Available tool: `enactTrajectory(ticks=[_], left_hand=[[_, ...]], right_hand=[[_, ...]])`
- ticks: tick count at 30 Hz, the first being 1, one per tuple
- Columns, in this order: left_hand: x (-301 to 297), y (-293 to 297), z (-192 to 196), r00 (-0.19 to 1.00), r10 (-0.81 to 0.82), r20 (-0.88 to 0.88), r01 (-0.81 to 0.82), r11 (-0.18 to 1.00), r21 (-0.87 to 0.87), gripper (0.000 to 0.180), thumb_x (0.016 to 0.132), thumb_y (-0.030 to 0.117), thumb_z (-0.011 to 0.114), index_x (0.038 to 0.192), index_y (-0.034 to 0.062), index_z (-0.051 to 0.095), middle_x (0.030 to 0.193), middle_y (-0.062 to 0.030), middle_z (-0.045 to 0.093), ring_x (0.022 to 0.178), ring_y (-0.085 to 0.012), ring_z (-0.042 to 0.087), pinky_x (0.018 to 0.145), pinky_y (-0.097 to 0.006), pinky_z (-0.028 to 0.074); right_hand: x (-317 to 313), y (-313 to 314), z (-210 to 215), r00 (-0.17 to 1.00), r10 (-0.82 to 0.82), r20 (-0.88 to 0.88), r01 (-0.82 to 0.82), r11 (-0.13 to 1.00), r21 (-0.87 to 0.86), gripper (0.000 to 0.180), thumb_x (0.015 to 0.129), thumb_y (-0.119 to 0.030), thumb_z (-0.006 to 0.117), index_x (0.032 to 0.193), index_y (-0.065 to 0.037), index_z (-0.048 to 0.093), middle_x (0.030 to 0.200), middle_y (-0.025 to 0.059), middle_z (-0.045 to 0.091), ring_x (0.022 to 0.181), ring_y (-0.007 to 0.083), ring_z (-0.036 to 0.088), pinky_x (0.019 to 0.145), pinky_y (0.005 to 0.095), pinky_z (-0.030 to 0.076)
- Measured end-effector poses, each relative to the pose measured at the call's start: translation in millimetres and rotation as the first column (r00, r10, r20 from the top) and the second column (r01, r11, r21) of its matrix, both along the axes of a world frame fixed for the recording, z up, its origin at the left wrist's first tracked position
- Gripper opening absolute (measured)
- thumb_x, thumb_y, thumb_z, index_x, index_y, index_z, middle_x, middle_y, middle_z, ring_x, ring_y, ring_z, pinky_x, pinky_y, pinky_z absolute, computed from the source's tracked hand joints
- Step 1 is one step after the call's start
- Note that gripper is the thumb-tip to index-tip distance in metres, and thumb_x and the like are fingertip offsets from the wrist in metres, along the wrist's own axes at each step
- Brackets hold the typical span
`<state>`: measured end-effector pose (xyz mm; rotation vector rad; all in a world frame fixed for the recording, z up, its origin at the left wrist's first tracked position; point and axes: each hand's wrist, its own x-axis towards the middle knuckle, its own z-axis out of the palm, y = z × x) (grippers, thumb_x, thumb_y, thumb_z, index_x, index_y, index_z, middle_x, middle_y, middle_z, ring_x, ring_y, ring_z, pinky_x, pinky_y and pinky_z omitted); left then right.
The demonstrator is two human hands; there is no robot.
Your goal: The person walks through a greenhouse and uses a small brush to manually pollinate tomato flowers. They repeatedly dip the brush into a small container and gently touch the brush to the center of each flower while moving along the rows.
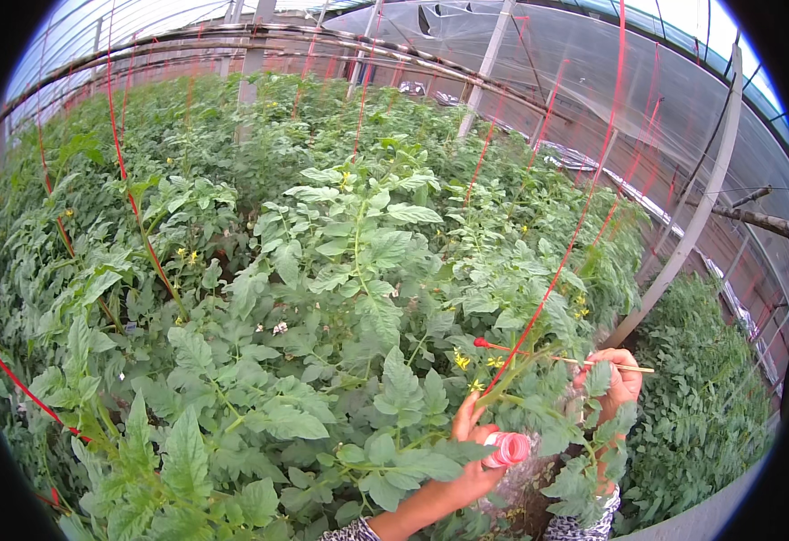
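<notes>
In my left hand [472,460] is a small open-mouthed bottle [508,449], clear with pinkish-red contents or tint. A raised finger of that hand reaches up to a yellow tomato flower [476,386], and I cannot tell whether it touches. My right hand [622,383] pinches a thin wooden stick [633,368] that points left and ends in a rounded red tip [480,343]. This tip hovers just above another yellow flower cluster [461,361], apart from it. Leaves partly cover my right wrist and the fingers around the bottle.
Dense tomato plants [358,243] surround both hands. A red string [564,261] runs down to the stem beside my hands, crossing in front of the stick. A slanted post [696,221] stands at right, near plastic sheeting [583,68]. Wooden poles [322,34] span the back.
</notes>
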<state>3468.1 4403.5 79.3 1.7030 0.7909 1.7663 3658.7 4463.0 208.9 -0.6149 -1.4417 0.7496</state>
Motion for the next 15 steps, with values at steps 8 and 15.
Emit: enactTrajectory(ticks=[8, 15], left_hand=[[11.2, -0.8, -10.2, 0.99, -0.113, 0.081, 0.116, 0.992, -0.04, 0.069, 0.067, 0.005, 0.078, 0.127, 0.0, 0.043, 0.148, -0.022, 0.004, 0.133, -0.0403, 0.03, 0.103, -0.044, 0.034], [-26.1, -10.1, 9.4, 0.997, 0.044, -0.064, -0.047, 0.997, -0.056, 0.037, 0.066, 0.008, 0.079, 0.096, -0.0017, 0.06, 0.148, -0.0239, 0.009, 0.129, -0.0439, 0.035, 0.101, -0.047, 0.036]], right_hand=[[-12.7, -11.7, -1.9, 1.0, 0.008, -0.007, -0.009, 0.995, -0.095, 0.02, 0.089, -0.016, 0.061, 0.093, 0.003, 0.057, 0.083, 0.0148, 0.064, 0.066, 0.0222, 0.066, 0.059, 0.0324, 0.055], [-10.8, -27.7, -23.3, 0.969, -0.089, -0.232, 0.064, 0.992, -0.112, 0.018, 0.092, -0.012, 0.056, 0.099, 0.005, 0.056, 0.087, 0.0171, 0.066, 0.07, 0.0206, 0.065, 0.068, 0.0268, 0.051]])
